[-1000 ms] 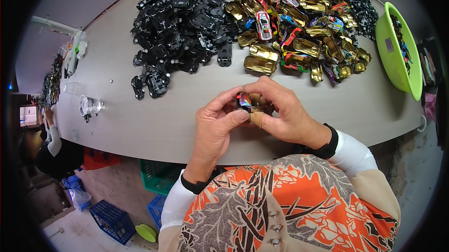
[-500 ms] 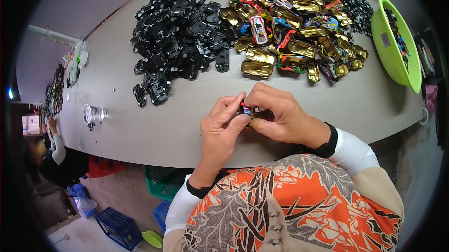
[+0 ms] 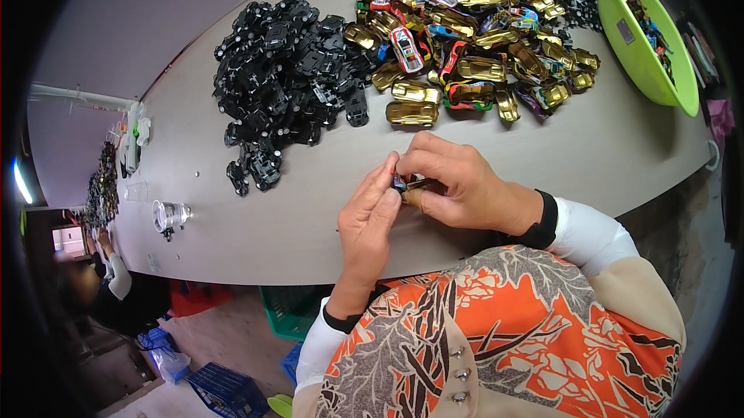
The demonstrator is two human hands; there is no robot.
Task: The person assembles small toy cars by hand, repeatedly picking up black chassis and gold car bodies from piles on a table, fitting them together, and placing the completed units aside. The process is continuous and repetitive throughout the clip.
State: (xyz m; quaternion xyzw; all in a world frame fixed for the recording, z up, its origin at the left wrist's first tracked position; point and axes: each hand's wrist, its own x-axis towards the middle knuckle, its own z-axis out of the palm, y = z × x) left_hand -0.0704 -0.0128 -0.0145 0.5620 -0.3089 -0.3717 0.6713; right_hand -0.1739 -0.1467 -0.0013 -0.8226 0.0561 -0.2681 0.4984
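Toy car (image 3: 400,183) is hidden more than before, pinched by nearly closed fingers of the left hand (image 3: 366,220) and right hand (image 3: 465,189); likely it is not finished yet.

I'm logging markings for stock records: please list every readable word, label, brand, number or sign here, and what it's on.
Nothing reads clearly enough to quote.
Grey rectangular label on the lime-green round basin: too small to read.
White toy car body with red edges: printed marks, too small to read.
Small dark, colourful toy car part between left hand and right hand: mostly covered, no readable text.
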